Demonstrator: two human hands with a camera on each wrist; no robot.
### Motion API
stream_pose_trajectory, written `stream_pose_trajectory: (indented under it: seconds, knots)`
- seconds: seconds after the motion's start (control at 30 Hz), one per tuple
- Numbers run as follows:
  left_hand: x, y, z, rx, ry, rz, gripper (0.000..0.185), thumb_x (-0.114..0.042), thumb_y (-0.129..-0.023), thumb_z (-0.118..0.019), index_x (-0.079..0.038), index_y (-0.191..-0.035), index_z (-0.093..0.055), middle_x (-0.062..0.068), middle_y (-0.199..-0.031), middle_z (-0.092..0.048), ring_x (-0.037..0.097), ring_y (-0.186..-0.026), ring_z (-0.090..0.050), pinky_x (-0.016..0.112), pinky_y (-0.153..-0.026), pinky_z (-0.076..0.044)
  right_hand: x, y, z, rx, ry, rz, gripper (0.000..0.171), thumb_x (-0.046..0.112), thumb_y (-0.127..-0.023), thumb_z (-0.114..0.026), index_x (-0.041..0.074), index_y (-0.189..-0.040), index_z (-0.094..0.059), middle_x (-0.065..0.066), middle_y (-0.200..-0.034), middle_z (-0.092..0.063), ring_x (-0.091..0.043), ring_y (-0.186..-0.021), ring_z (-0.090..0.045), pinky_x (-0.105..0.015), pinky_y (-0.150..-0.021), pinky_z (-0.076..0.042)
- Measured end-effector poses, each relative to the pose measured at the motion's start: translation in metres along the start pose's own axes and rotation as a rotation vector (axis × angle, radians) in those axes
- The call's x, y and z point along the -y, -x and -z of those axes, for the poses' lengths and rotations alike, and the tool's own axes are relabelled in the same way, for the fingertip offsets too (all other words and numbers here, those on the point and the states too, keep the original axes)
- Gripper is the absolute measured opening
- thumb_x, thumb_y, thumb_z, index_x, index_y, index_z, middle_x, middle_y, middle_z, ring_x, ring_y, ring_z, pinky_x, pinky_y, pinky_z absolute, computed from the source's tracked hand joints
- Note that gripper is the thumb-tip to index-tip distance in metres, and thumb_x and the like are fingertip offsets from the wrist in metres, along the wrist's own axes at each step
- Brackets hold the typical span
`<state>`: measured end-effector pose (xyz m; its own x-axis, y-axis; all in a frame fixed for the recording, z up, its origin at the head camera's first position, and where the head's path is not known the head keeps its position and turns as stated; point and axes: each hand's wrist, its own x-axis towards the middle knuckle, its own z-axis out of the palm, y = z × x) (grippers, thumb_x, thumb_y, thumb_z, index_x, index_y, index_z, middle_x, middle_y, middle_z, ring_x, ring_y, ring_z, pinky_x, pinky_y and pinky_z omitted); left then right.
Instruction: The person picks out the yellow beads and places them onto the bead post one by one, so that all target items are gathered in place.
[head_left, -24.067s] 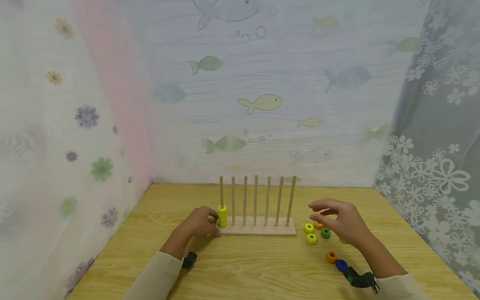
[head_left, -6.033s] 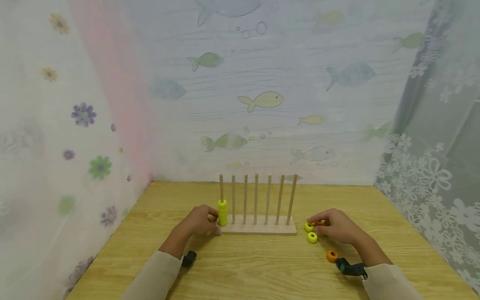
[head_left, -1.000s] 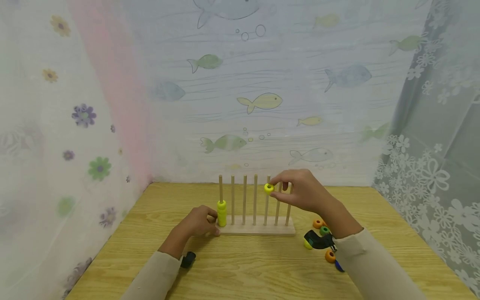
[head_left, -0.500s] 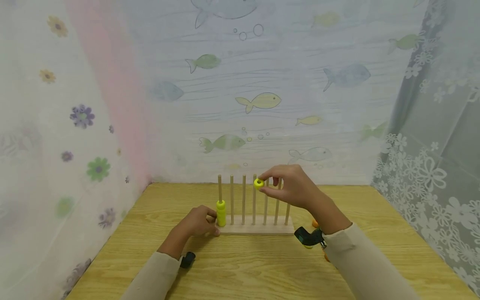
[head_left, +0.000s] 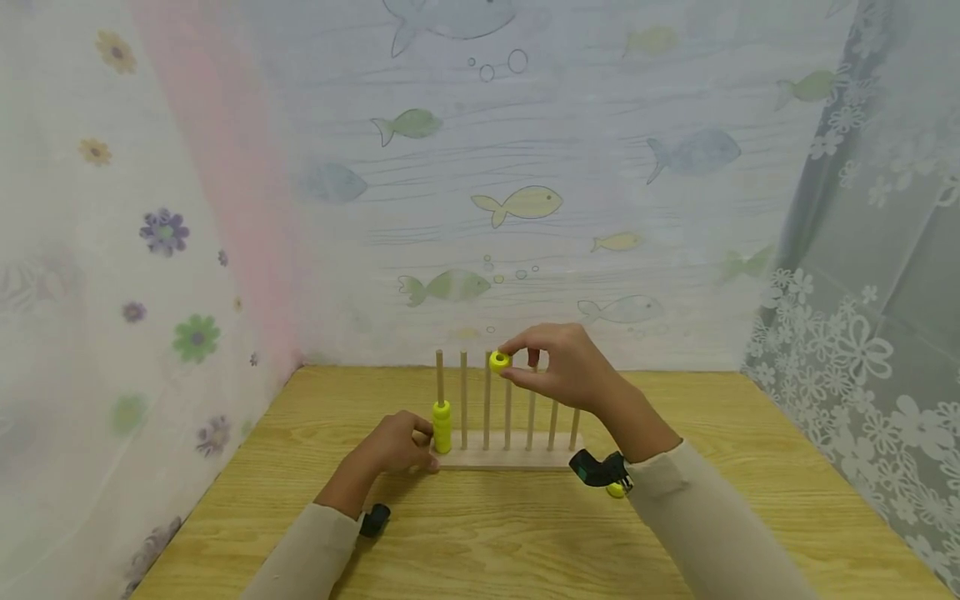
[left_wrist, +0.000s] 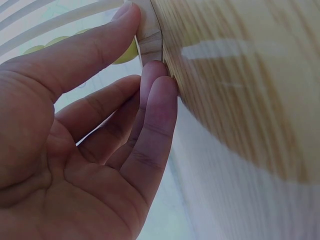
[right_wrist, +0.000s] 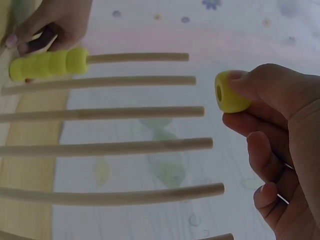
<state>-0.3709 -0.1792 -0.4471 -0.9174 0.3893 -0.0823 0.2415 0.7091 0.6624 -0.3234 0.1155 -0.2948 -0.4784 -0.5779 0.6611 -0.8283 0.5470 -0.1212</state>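
Observation:
My right hand (head_left: 562, 367) pinches a yellow bead (head_left: 499, 361) between thumb and fingertips, its hole showing. In the head view the bead overlaps the top of the third peg from the left. The right wrist view puts this bead (right_wrist: 231, 93) just off the peg tips, apart from them. A wooden peg rack (head_left: 510, 457) stands on the table with a row of upright pegs. On its leftmost peg sits a stack of yellow beads (head_left: 442, 427). My left hand (head_left: 396, 443) holds the left end of the rack's base (left_wrist: 150, 37), thumb and fingertips at its edges.
Right of the rack, a loose yellow bead (head_left: 616, 490) lies on the wooden table (head_left: 450, 533), partly behind the right wrist's black camera (head_left: 596, 468). My right sleeve (head_left: 705, 517) covers the area around it. A fish-patterned curtain (head_left: 517, 167) hangs behind the table.
Over the last second my right hand has carried the yellow bead leftward and slightly up along the peg tops. The left hand stays at the base. The stack is taller than in the oldest frame.

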Motion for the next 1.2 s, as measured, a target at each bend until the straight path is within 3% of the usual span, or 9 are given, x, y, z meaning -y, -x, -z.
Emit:
stream_pose_trajectory:
  seconds: [0.47,0.67,0.93,1.2]
  knots:
    - [0.001,-0.002,0.002,0.012,0.001,-0.001,0.058,-0.032,-0.068,-0.086,-0.017,-0.121,-0.067,0.01,-0.126,-0.061,0.034,-0.111,-0.058,0.052,-0.085,-0.05,0.007,-0.018,-0.015,0.006,-0.024,-0.001,0.025,0.028,-0.083,-0.075,0.017,-0.106,-0.074,0.008,-0.097,-0.071,-0.011,-0.069,-0.057,-0.021,-0.055,-0.042]
    - [0.003,-0.004,0.002,0.022,0.01,0.0,0.06,-0.033,-0.067,-0.086,-0.016,-0.121,-0.067,0.014,-0.127,-0.06,0.034,-0.109,-0.059,0.049,-0.082,-0.052,0.008,-0.023,-0.021,0.007,-0.028,-0.024,0.024,0.029,-0.084,-0.074,0.018,-0.106,-0.074,0.009,-0.097,-0.071,-0.004,-0.069,-0.054,-0.02,-0.053,-0.042]
    - [0.002,-0.005,0.002,0.013,-0.008,0.013,0.059,-0.035,-0.066,-0.087,-0.017,-0.12,-0.067,0.012,-0.125,-0.061,0.034,-0.111,-0.058,0.053,-0.087,-0.05,0.011,-0.031,-0.027,0.033,-0.007,-0.055,0.025,0.031,-0.085,-0.073,0.02,-0.108,-0.073,0.011,-0.1,-0.071,0.002,-0.07,-0.052,-0.019,-0.052,-0.042]
    - [0.004,-0.006,0.0,0.013,-0.006,-0.001,0.06,-0.035,-0.066,-0.087,-0.016,-0.119,-0.067,0.01,-0.125,-0.061,0.034,-0.112,-0.058,0.052,-0.086,-0.05,0.014,-0.037,-0.033,0.03,-0.033,-0.072,0.026,0.03,-0.085,-0.073,0.019,-0.108,-0.073,0.009,-0.1,-0.071,-0.005,-0.069,-0.056,-0.019,-0.053,-0.042]
